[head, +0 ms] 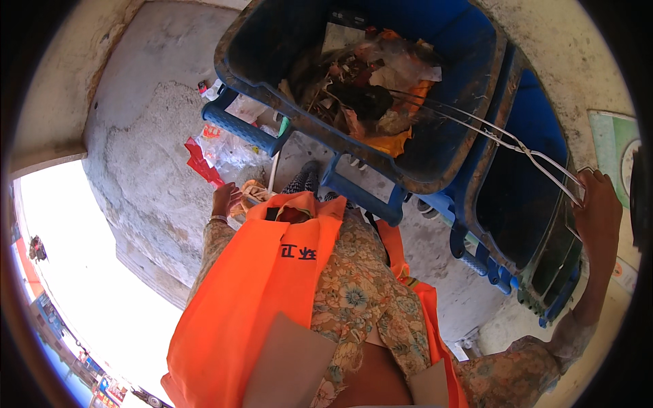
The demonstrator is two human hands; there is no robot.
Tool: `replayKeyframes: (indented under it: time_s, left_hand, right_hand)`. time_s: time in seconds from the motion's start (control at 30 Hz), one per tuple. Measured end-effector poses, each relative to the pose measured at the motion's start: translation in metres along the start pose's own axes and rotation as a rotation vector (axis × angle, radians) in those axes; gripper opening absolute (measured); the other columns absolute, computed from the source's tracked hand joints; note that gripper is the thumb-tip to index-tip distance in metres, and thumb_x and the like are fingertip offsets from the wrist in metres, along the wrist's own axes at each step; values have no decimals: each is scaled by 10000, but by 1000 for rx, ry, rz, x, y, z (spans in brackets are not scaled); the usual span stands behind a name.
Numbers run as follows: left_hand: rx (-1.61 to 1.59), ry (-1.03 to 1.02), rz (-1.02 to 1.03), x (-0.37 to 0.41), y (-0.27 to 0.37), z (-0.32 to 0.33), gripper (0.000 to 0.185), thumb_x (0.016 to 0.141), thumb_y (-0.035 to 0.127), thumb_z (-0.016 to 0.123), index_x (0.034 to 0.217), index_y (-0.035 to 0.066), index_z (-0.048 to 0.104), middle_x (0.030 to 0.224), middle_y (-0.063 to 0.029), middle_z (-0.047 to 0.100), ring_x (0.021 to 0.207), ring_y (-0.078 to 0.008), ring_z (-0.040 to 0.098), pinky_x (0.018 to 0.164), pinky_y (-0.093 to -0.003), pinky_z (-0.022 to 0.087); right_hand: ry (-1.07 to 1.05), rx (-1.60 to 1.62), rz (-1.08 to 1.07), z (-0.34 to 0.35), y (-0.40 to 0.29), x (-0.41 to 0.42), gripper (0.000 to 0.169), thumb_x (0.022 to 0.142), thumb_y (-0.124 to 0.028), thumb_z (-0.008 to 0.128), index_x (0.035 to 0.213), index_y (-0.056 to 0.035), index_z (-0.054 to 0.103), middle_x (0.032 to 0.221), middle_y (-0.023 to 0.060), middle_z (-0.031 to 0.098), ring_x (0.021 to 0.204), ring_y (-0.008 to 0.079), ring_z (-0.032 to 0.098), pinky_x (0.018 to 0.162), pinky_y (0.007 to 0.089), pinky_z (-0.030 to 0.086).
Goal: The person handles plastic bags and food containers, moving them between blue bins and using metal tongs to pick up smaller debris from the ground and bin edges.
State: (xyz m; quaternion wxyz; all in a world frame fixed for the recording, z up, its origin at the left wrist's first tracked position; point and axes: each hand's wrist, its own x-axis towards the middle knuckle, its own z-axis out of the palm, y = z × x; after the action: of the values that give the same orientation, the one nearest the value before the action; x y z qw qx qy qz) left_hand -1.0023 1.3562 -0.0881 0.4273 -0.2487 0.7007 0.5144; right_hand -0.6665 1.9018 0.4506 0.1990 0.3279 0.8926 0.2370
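My right hand (pixel 598 204), out to the right with the arm raised, grips the looped handles of long metal tongs (pixel 521 149). Their thin arms reach into a blue wheeled bin (pixel 467 97). The tips end beside a dark clump (pixel 375 101) among mixed rubbish (pixel 380 66); whether they pinch anything is hidden. My left hand (pixel 227 200) is low on the left with its fingers apart, close to a tan cloth or bag (pixel 255 191). Just beyond it a red plastic piece (pixel 201 164) and a clear plastic bag (pixel 237 145) lie on the floor.
More bins (pixel 530 168) stand in a row at the right, along a wall (pixel 553 41). Blue bin handles (pixel 365 196) project towards me. A pale pole (pixel 275 171) with a green part stands by the tan cloth. Rough concrete floor (pixel 153 137) stretches left towards a bright opening.
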Motion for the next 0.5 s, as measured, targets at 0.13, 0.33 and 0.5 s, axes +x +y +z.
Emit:
replayKeyframes:
  time_s: [0.13,0.33,0.5]
  left_hand:
    - [56,18,84,1,32,9,339,866,229,577,1146,40,560,980,-72,627,762,-200,643,651,-334,531]
    - [-227,545,741,-52,141,10,268,859,109,578,1108,14,584,918,-77,628,677,-135,619,587,-263,538]
    - [-171,594,1136,-138,262,20,239,861,66,562,1088,1,599,871,-88,634,681,-130,622,638,-260,546]
  right_hand:
    - [30,109,32,24,-11,13,398,691,66,653,1077,-8,595,1025,119,629,958,283,596,798,365,487]
    - [-24,218,-12,39,-49,41,368,707,45,666,1067,-12,618,994,125,634,924,268,605,773,372,494]
    - [-128,337,-104,46,-60,37,380,681,35,708,1047,-9,616,955,123,603,912,271,573,775,379,476]
